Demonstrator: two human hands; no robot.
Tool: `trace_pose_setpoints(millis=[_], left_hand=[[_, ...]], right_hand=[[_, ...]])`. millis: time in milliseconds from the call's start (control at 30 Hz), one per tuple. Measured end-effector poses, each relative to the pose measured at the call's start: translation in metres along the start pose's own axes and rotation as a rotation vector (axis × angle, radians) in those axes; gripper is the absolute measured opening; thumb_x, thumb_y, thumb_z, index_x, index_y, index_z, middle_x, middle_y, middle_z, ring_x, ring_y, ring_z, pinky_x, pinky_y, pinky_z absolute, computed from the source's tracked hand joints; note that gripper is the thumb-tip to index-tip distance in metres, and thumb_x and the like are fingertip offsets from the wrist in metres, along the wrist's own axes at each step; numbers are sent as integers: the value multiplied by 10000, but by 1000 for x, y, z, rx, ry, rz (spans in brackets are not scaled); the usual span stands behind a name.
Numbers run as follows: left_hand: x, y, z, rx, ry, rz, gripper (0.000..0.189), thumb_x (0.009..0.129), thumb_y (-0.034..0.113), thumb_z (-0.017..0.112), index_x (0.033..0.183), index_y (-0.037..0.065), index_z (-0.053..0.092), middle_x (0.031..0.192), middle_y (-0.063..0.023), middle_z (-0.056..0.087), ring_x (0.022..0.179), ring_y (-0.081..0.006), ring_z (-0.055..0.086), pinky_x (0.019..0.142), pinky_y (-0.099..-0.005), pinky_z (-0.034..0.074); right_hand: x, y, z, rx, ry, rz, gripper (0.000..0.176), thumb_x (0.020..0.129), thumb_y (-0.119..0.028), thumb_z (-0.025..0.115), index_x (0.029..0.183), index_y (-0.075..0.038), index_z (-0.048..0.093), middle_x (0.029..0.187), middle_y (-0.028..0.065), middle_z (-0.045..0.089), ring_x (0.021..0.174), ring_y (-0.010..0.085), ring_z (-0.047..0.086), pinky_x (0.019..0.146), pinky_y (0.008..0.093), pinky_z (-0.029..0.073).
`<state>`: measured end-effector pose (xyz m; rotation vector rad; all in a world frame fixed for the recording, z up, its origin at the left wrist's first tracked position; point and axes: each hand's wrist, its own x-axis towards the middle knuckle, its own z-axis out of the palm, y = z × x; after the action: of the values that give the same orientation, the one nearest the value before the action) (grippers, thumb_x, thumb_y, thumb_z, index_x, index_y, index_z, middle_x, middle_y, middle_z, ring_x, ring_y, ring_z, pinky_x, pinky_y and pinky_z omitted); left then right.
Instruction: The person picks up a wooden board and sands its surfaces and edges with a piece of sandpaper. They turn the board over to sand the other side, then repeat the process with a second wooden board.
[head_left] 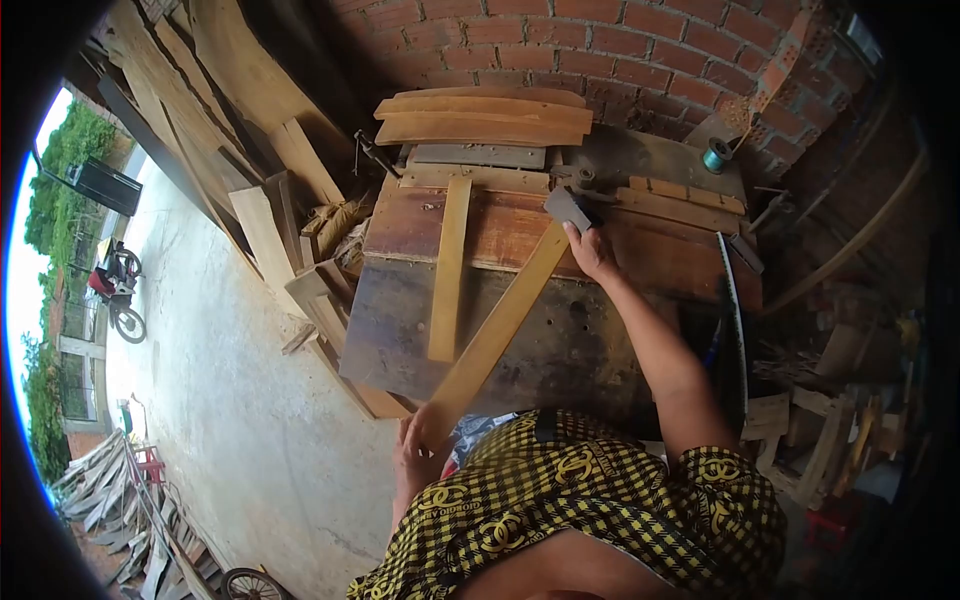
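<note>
Grey block at strip's far end

I'd keep the grey block (567, 207) flat, pressure even, and brace the wooden strip (497, 330) so it doesn't skate. Strip runs diagonally over the surface (565, 350), near end past the front edge. My left hand (422, 432) is closed around that end; right hand (592, 250) grips the block. Can't tell if block touches wood. Second strip (450, 270) lies to the left, untouched.
</note>
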<state>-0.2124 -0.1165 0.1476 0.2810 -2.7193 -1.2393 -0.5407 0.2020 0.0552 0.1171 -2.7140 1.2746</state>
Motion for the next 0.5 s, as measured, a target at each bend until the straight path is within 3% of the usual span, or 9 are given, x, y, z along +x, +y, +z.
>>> trace_pose_setpoints(millis=[33,67,100,133,200,233,433,467,500], left_hand=[[4,9,-2,16,-45,6,647,697,129,844,1282,79,571,1105,-141,621,920,-278,662,698,-332,533],[8,21,-8,36,13,98,488,765,130,785,1214,44,616,1036,-145,659,855,-231,676,676,-323,531],[9,19,-12,36,18,91,488,765,130,785,1214,44,616,1036,-145,659,855,-231,676,676,-323,531],[9,14,-18,-75,2,2,400,811,147,735,1178,23,632,946,-129,679,806,-198,672,660,-306,525],[4,3,-31,-256,-44,-175,311,936,247,579,1061,-22,671,680,-54,679,602,-102,597,558,-252,469],[4,2,-34,-303,-78,-333,389,971,335,525,1036,-19,672,634,-26,656,495,-75,501,472,-241,392],[18,11,-30,-468,-14,-567,497,995,428,444,981,-20,660,565,-62,580,418,-64,378,402,-239,274],[19,11,-30,-471,-7,-569,521,992,464,427,918,-4,644,553,-54,559,417,-71,375,403,-244,270],[20,11,-30,-474,2,-568,550,988,500,409,855,12,627,542,-47,538,416,-77,371,404,-248,266]], right_hand=[[6,7,0,22,-8,68,468,973,-389,483,1109,44,594,1011,292,632,964,462,603,772,469,485],[12,15,-1,111,51,81,460,975,-380,492,1110,46,597,1001,250,653,953,396,629,787,438,485],[16,21,0,198,104,90,452,977,-372,500,1112,48,600,991,208,675,942,330,655,801,406,485],[17,9,-7,376,275,-65,443,985,-353,490,1120,55,597,982,163,683,964,265,643,838,381,467],[15,-10,-30,370,280,22,423,985,-333,497,1066,65,619,986,156,681,946,257,626,832,375,456],[12,-19,-40,381,280,46,418,982,-329,507,1055,65,624,985,159,678,935,255,622,823,375,457],[-2,-27,-50,301,244,78,448,982,-358,516,1012,74,632,953,163,676,904,262,621,789,375,459],[-4,-16,-46,264,216,61,512,981,-423,493,1013,71,624,876,216,665,832,346,633,730,414,467],[-7,-18,-41,267,195,61,512,981,-423,493,1013,71,624,876,216,665,832,346,633,730,414,467]])
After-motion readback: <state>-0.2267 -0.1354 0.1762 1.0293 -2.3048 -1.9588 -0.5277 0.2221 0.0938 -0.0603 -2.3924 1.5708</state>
